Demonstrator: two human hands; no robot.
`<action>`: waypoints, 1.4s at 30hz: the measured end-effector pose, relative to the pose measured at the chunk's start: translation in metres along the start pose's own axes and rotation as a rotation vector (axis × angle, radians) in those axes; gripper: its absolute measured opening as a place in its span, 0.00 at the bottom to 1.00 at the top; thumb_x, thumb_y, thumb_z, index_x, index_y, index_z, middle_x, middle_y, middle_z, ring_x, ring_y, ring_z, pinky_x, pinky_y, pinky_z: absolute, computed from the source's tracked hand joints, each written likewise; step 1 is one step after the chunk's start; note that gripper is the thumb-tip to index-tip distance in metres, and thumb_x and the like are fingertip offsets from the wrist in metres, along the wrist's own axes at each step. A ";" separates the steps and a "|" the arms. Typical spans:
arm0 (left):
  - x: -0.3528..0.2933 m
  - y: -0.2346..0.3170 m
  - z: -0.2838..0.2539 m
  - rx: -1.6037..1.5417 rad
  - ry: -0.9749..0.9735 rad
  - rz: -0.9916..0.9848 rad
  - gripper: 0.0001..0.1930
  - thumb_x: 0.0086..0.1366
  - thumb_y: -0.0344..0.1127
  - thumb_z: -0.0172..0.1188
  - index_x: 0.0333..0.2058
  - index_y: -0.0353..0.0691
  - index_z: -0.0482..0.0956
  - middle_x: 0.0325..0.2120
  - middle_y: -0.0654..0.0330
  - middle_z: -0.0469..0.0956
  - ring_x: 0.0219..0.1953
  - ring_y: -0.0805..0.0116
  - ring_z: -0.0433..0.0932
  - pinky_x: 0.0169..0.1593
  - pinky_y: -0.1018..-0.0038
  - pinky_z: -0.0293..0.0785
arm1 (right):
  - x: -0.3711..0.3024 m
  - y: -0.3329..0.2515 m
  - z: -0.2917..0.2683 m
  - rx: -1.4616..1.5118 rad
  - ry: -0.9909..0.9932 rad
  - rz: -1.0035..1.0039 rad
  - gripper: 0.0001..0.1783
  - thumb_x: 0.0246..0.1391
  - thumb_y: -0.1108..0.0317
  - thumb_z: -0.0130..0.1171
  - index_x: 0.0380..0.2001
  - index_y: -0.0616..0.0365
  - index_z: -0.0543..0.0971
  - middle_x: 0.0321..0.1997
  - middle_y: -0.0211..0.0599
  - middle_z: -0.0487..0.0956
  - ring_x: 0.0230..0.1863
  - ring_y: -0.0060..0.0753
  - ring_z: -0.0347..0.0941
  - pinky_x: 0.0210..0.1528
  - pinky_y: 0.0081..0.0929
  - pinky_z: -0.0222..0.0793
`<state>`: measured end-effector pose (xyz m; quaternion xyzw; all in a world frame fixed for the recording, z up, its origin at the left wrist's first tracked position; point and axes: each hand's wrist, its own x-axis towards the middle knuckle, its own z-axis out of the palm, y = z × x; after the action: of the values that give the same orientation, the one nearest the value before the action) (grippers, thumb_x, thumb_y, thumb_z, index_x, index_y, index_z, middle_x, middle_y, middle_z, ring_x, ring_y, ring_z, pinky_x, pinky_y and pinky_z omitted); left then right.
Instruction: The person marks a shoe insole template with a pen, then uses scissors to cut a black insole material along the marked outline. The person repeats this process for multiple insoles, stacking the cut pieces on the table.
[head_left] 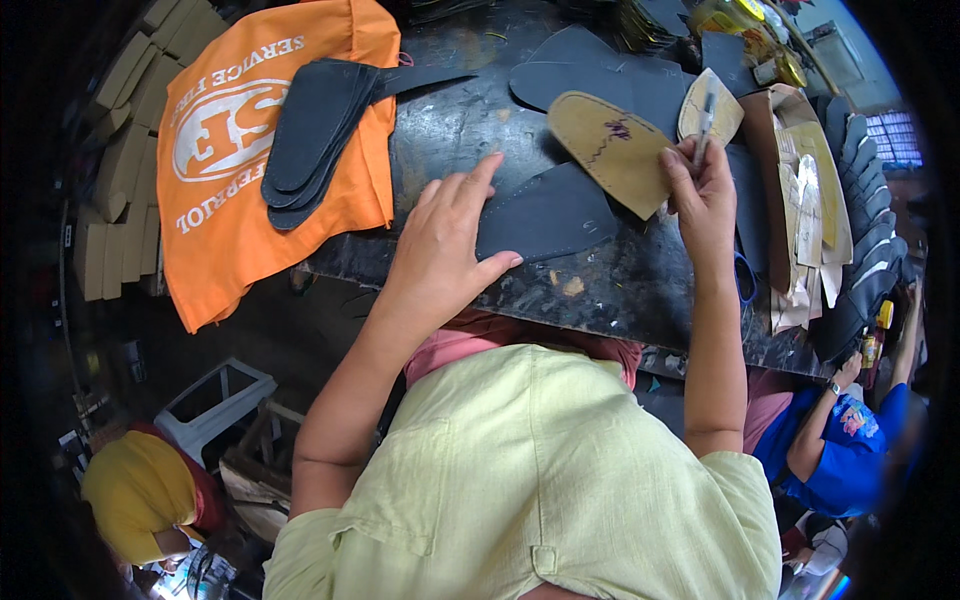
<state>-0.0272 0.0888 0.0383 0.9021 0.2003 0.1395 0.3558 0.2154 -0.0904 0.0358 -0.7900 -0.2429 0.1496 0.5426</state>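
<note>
Head view: dark worktable (600,290) fills upper centre.
Left hand (445,245): open, flat, pinning dark sole-shaped sheet (545,215) steady, centre frame.
Right hand (700,190): closed around silver pen (705,120), beside tan insole pattern (610,145), upper right.
Upper left: stacked dark soles (310,130) on orange cloth bag (230,150).

The person's left hand (448,235) is lying flat, palm down, fingers spread and pointing forward, forearm stretching up from the lower left. The right hand (700,190) is curling closed in a pinch, forearm rising nearly straight.
</note>
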 end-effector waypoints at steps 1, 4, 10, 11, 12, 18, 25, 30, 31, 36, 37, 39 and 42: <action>-0.001 0.001 -0.001 0.008 -0.019 -0.021 0.46 0.47 0.33 0.80 0.67 0.39 0.69 0.46 0.52 0.78 0.51 0.54 0.76 0.57 0.63 0.74 | 0.001 0.003 -0.004 -0.172 0.080 -0.046 0.15 0.63 0.67 0.67 0.46 0.61 0.75 0.35 0.34 0.76 0.39 0.28 0.77 0.44 0.29 0.74; -0.003 0.001 -0.003 0.034 -0.038 -0.037 0.42 0.47 0.33 0.80 0.62 0.38 0.73 0.43 0.54 0.77 0.49 0.55 0.77 0.57 0.62 0.74 | -0.007 0.005 -0.012 -0.677 0.129 -0.448 0.19 0.61 0.66 0.67 0.52 0.59 0.76 0.43 0.45 0.78 0.42 0.43 0.81 0.47 0.38 0.76; -0.004 0.000 0.000 0.037 -0.007 -0.027 0.34 0.47 0.31 0.79 0.55 0.36 0.77 0.42 0.53 0.77 0.49 0.54 0.77 0.57 0.62 0.74 | -0.027 -0.005 -0.006 -0.625 0.006 -0.306 0.18 0.63 0.73 0.59 0.55 0.53 0.77 0.46 0.48 0.77 0.45 0.54 0.79 0.47 0.44 0.75; -0.004 0.001 0.000 0.031 -0.001 -0.029 0.33 0.48 0.30 0.78 0.54 0.36 0.76 0.43 0.53 0.78 0.49 0.54 0.77 0.57 0.62 0.74 | -0.029 -0.005 -0.005 -0.658 -0.025 -0.293 0.18 0.62 0.74 0.60 0.55 0.53 0.78 0.45 0.48 0.78 0.44 0.54 0.79 0.47 0.45 0.75; -0.005 0.002 0.001 0.001 0.003 -0.037 0.32 0.49 0.29 0.77 0.55 0.36 0.75 0.43 0.53 0.78 0.49 0.56 0.77 0.57 0.63 0.74 | -0.030 -0.006 -0.005 -0.687 -0.060 -0.299 0.18 0.62 0.74 0.60 0.55 0.53 0.78 0.44 0.47 0.78 0.43 0.54 0.79 0.46 0.45 0.75; -0.004 0.008 0.015 -0.571 0.099 -0.131 0.25 0.59 0.20 0.65 0.56 0.36 0.71 0.49 0.54 0.78 0.53 0.64 0.78 0.54 0.71 0.75 | -0.033 0.001 -0.009 -0.671 -0.047 -0.316 0.15 0.61 0.75 0.59 0.52 0.57 0.77 0.44 0.50 0.78 0.43 0.56 0.78 0.46 0.45 0.74; 0.019 -0.009 -0.004 -1.245 0.276 -0.176 0.30 0.67 0.18 0.58 0.67 0.35 0.62 0.44 0.56 0.81 0.47 0.78 0.79 0.51 0.80 0.76 | -0.045 -0.004 -0.021 -0.591 -0.024 -0.247 0.14 0.61 0.79 0.56 0.50 0.64 0.74 0.47 0.54 0.79 0.48 0.57 0.79 0.52 0.42 0.74; 0.027 -0.011 0.000 -1.014 0.271 -0.162 0.40 0.67 0.19 0.61 0.74 0.36 0.54 0.39 0.58 0.83 0.38 0.81 0.80 0.43 0.83 0.76 | -0.059 -0.011 -0.018 -0.598 -0.085 -0.220 0.17 0.61 0.81 0.58 0.53 0.63 0.76 0.47 0.50 0.79 0.44 0.50 0.80 0.49 0.38 0.76; 0.028 -0.012 0.002 -0.992 0.271 -0.160 0.43 0.66 0.19 0.62 0.75 0.37 0.51 0.36 0.59 0.83 0.35 0.82 0.79 0.40 0.84 0.74 | -0.061 -0.013 -0.016 -0.582 -0.082 -0.247 0.18 0.61 0.81 0.58 0.54 0.63 0.76 0.47 0.50 0.79 0.44 0.49 0.81 0.49 0.37 0.76; 0.023 -0.017 0.000 -0.877 0.205 -0.177 0.46 0.65 0.20 0.65 0.77 0.38 0.48 0.39 0.56 0.84 0.36 0.82 0.79 0.41 0.84 0.74 | -0.062 -0.027 0.002 -0.491 -0.129 -0.280 0.16 0.61 0.81 0.58 0.52 0.62 0.77 0.46 0.48 0.78 0.43 0.47 0.81 0.48 0.36 0.77; 0.023 -0.017 0.000 -0.866 0.190 -0.190 0.47 0.65 0.20 0.65 0.77 0.38 0.48 0.40 0.55 0.84 0.37 0.81 0.79 0.42 0.83 0.74 | -0.058 -0.027 0.010 -0.479 -0.144 -0.317 0.16 0.60 0.81 0.59 0.52 0.61 0.78 0.45 0.49 0.78 0.43 0.50 0.80 0.47 0.37 0.76; 0.022 -0.015 0.000 -0.908 0.180 -0.176 0.46 0.65 0.20 0.64 0.77 0.38 0.47 0.42 0.54 0.85 0.39 0.80 0.80 0.44 0.82 0.75 | -0.051 -0.026 0.025 -0.490 -0.181 -0.427 0.18 0.57 0.81 0.61 0.51 0.59 0.79 0.44 0.49 0.78 0.44 0.55 0.79 0.46 0.41 0.75; 0.020 -0.012 0.003 -1.004 0.165 -0.177 0.46 0.66 0.19 0.62 0.77 0.38 0.46 0.44 0.52 0.85 0.42 0.77 0.81 0.48 0.80 0.76 | -0.042 -0.021 0.041 -0.508 -0.216 -0.497 0.18 0.55 0.80 0.63 0.50 0.58 0.81 0.44 0.48 0.79 0.46 0.56 0.78 0.49 0.44 0.74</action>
<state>-0.0114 0.1050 0.0301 0.5858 0.2114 0.2585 0.7385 0.1555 -0.0750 0.0396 -0.7960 -0.5126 0.0305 0.3204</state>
